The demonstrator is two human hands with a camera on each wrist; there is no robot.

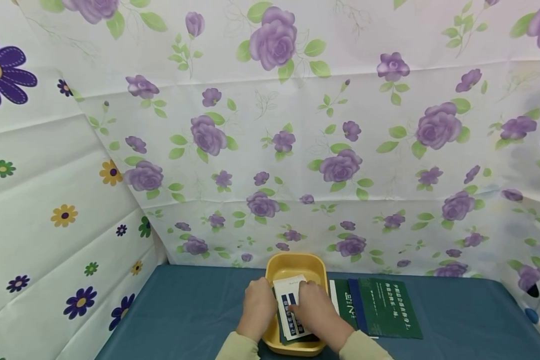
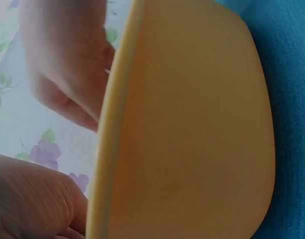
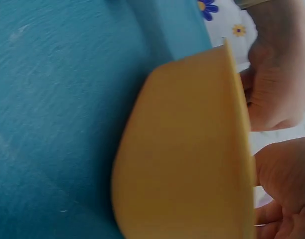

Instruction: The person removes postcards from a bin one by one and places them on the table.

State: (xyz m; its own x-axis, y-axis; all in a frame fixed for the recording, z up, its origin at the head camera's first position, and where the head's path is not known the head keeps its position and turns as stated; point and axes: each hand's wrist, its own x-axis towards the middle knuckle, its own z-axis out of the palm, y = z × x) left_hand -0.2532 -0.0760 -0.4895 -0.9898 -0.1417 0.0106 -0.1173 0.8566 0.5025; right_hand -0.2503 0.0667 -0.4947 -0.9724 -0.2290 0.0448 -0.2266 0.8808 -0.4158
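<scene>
In the head view a yellow plastic basin (image 1: 295, 256) stands on the blue-green table cover. Inside it lies a white printed card (image 1: 289, 287) with dark blue text blocks, on top of dark green cards (image 1: 303, 340). My left hand (image 1: 258, 307) grips the left edge of the card stack with curled fingers, their tips hidden. On the other side my right hand (image 1: 316, 311) holds the stack's right edge, its thumb over the white card. Both wrist views show the basin's outer wall (image 2: 197, 119), which hides the cards and most of the fingertips.
Right of the basin, several flat printed pieces overlap on the table (image 1: 450, 310): a green sheet (image 1: 389, 307) with white writing, a blue strip (image 1: 358, 306) and another green piece (image 1: 343, 292). Flowered cloth walls (image 1: 297, 175) enclose the back and sides.
</scene>
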